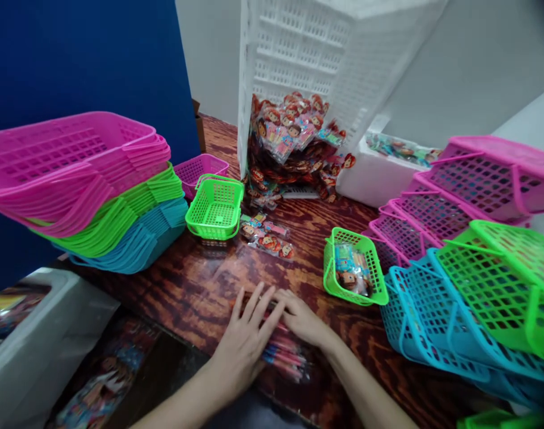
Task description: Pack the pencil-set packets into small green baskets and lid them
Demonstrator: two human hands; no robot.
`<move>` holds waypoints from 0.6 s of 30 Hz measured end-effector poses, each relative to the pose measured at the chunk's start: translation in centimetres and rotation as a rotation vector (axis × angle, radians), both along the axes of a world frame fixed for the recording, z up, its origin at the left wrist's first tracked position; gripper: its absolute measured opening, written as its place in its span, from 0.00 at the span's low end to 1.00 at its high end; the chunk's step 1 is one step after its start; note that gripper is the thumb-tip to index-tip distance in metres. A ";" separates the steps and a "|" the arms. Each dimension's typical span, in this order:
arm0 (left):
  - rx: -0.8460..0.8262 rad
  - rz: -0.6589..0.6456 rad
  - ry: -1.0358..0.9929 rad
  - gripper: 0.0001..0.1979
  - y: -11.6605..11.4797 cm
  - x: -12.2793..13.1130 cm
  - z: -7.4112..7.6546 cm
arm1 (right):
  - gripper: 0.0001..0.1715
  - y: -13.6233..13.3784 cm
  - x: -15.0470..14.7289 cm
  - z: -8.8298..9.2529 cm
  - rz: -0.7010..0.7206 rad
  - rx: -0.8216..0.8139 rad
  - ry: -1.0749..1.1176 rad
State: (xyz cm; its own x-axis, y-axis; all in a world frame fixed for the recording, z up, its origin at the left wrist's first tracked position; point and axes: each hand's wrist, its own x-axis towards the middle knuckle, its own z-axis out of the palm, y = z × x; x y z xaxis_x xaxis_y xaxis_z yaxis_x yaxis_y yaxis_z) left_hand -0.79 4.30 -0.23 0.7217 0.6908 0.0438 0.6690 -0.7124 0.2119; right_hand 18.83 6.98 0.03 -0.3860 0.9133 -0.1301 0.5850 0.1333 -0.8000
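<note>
Both hands lie over a bundle of clear-wrapped packets point(284, 353), left of the filled green basket point(356, 268) and nearer the person.

The left hand point(252, 330) spreads its fingers wide across the bundle; the right hand point(306, 320) curves over it, fingertips partly hidden, so whether it grips cannot be told. Wooden tabletop point(310, 273) gives room between the hands and the filled green basket; its front edge runs near the bundle, on that basket's near-left side. Left of and beyond the same basket, loose packets point(267, 235) lie beside a second green basket point(215, 208); just to its right, blue baskets point(432, 310) crowd in.
</note>
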 end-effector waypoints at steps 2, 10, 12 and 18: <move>-0.014 -0.014 0.052 0.54 0.4 0.2 0.7 | 0.20 -0.2 0.3 0.1 -0.003 -0.034 0.045; -0.006 -0.186 0.154 0.43 1.6 0.3 2.0 | 0.18 -2.1 1.1 -1.4 -0.426 -0.349 0.721; 0.001 -0.239 0.153 0.36 1.6 0.1 2.0 | 0.15 -3.1 0.8 -2.2 -0.567 -0.270 0.756; -0.025 -0.298 0.168 0.35 2.3 -0.2 -0.1 | 0.14 -5.8 1.3 0.6 -0.615 0.183 0.250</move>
State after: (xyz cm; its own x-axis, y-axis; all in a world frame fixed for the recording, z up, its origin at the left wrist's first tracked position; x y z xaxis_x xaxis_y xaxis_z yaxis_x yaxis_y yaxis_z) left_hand -0.94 6.56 -0.36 0.8876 0.4479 -0.1072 0.4593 -0.8778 0.1358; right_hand 20.11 1.18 0.67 0.2110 0.9748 0.0723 0.3983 -0.0182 -0.9171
